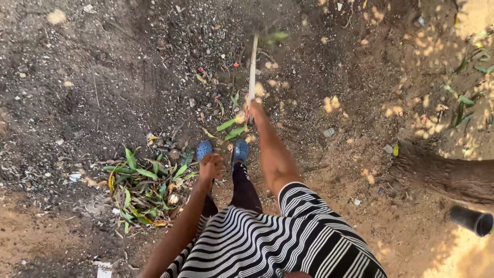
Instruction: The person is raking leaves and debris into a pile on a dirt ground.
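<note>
Gripping: right hand is clenched round the near end of a long pale stick — likely a tool handle; its far end is motion-blurred and I cannot tell what it carries.
Stick position: runs straight away from the person over dark soil, nearly upright in the head view, its near end buried in the fist, the rest clear of the fingers.
Left hand: left hand hangs loosely curled above the blue shoes; it seems to hold nothing, though the palm side is hidden.
Step in hand (judgement): a sweep or rake stroke with the stick across the littered ground — the blur at the tip suggests the tool is mid-swing.
Debris: a heap of cut green leaves lies by the left foot, well apart from the stick's far end; two loose leaves lie just below the right fist.
Next move calls for (judgement): a firm one-handed hold and a pull toward the feet, with the tip kept low on the soil.
Surroundings: tree trunk at right, a dark pipe end near it.
</note>
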